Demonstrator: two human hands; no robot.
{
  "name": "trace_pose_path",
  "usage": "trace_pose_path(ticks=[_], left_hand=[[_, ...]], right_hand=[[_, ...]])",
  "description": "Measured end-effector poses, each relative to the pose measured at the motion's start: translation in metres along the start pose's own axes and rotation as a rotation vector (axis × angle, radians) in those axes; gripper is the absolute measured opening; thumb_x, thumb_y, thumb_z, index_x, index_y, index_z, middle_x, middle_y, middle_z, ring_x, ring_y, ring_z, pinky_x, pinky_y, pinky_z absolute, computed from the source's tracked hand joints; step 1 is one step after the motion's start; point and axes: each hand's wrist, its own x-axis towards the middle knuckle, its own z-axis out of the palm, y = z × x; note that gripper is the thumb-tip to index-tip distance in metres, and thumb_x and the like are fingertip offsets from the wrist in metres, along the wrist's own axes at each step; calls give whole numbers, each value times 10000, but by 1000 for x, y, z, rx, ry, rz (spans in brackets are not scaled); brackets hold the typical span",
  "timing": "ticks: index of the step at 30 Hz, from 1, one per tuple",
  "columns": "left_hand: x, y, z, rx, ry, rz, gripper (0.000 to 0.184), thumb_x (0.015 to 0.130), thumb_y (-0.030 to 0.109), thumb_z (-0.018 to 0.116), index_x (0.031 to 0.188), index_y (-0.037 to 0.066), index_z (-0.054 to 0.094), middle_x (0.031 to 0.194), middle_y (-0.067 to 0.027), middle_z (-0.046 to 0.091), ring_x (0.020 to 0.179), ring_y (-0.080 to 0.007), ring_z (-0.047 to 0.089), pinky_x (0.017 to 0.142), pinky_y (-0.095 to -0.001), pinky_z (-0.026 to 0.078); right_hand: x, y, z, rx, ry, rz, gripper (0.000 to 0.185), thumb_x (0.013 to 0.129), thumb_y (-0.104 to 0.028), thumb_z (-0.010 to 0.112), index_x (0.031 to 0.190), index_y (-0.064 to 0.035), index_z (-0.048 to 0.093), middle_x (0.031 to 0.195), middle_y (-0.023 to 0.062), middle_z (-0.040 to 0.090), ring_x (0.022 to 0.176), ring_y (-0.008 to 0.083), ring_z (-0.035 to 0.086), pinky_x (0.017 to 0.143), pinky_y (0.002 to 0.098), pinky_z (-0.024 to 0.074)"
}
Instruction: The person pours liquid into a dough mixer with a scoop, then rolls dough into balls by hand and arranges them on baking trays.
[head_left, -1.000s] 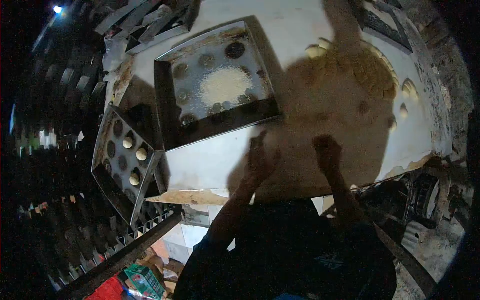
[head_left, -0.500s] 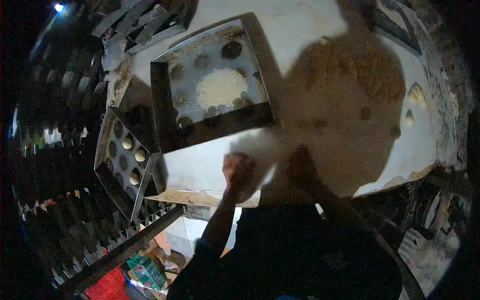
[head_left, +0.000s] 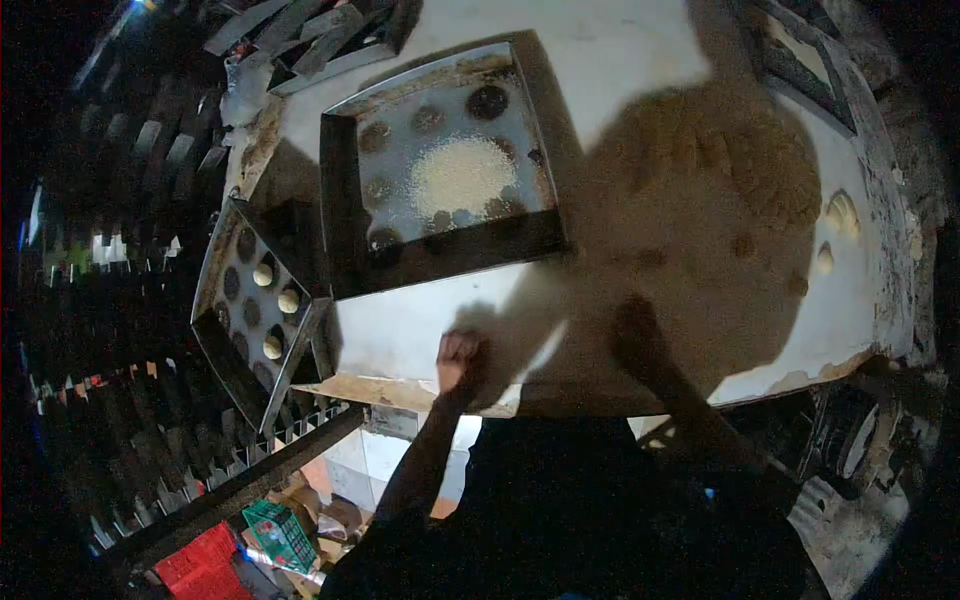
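My left hand (head_left: pixel 462 352) is at the white worktop's (head_left: pixel 390 325) near edge, its fingers curled; whatever they may cover is hidden. To its right, in deep shadow, my right hand (head_left: pixel 637 335) is low over the worktop, and its fingers cannot be made out. Beyond my left hand stands a square metal tray (head_left: pixel 400 160) with a heap of pale grains (head_left: pixel 463 178), possibly sesame seeds. A smaller metal tray (head_left: pixel 228 365) at the left carries several pale dough balls (head_left: pixel 289 301). Small lumps (head_left: pixel 741 245) sit in the shadow beyond my right hand.
Pale dough pieces (head_left: pixel 842 213) rest near the worktop's right side. A wide, rough-surfaced mass (head_left: pixel 765 150) lies in shadow at the back right. Metal pieces (head_left: pixel 335 40) are piled back left. Below the worktop are a green crate (head_left: pixel 280 535) and something red (head_left: pixel 205 565).
My left hand has shifted slightly nearer to me and left, and my right hand has moved right and nearer. The whole view has shifted slightly; the trays and dough balls keep their places.
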Motion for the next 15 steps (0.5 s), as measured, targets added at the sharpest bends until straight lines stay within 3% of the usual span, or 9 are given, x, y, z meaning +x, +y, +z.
trace_pose_path(ticks=[3,5,7,8,9,11,13,14,15], left_hand=[[19,-56,-26,327,-82,217,343,895,159,410,1207,27,468,1173,-121,520,984,-227,525,830,-336,437],[33,-137,-38,431,-220,246,365,931,240,332,1220,41,433,1186,-93,501,994,-197,498,869,-335,402],[69,-151,14,537,-27,306,273,890,199,427,1097,41,507,1071,-100,545,939,-201,517,803,-358,426],[77,-148,34,584,75,338,227,870,179,475,1035,40,544,1013,-103,568,912,-203,526,770,-369,438],[77,-107,31,192,50,216,178,847,149,503,979,42,555,974,-106,569,889,-220,530,741,-385,441],[52,80,-39,340,43,472,73,804,66,534,870,44,555,913,-125,558,864,-278,529,704,-409,436],[22,56,-31,-279,-153,249,149,766,-2,557,911,27,552,946,-163,552,908,-317,527,789,-404,437],[16,52,-47,69,-204,493,179,766,-5,566,942,23,552,968,-171,554,938,-319,529,826,-404,433],[9,43,-62,54,-195,492,179,766,-5,566,942,23,552,968,-171,554,938,-319,529,826,-404,433]], right_hand=[[-16,34,-10,147,-180,117,306,861,-152,503,1088,50,467,1032,247,501,1009,416,462,925,481,356],[22,16,-14,16,108,7,296,860,-146,504,1083,46,468,1028,234,503,1006,408,460,927,474,354],[61,-20,-26,-34,59,186,268,862,-133,498,1067,38,480,1034,224,509,1013,398,462,931,469,354],[68,-36,-30,-41,-79,393,244,863,-122,493,1052,32,492,1041,218,514,1020,391,465,935,466,353],[60,-42,-12,-50,-72,393,244,863,-122,493,1052,32,492,1041,218,514,1020,391,465,935,466,353],[28,-52,31,-335,107,177,235,864,-122,499,1052,18,513,1073,218,520,1064,384,451,962,456,339],[-4,-71,5,-227,89,124,220,839,-136,514,1000,8,554,1075,202,537,1084,371,464,975,463,337],[-11,-76,-10,-103,56,68,212,813,-151,528,948,-2,596,1076,185,554,1105,358,476,988,471,334],[-11,-70,-24,-117,55,58,212,813,-151,528,948,-2,596,1076,185,554,1105,358,476,988,471,334]])
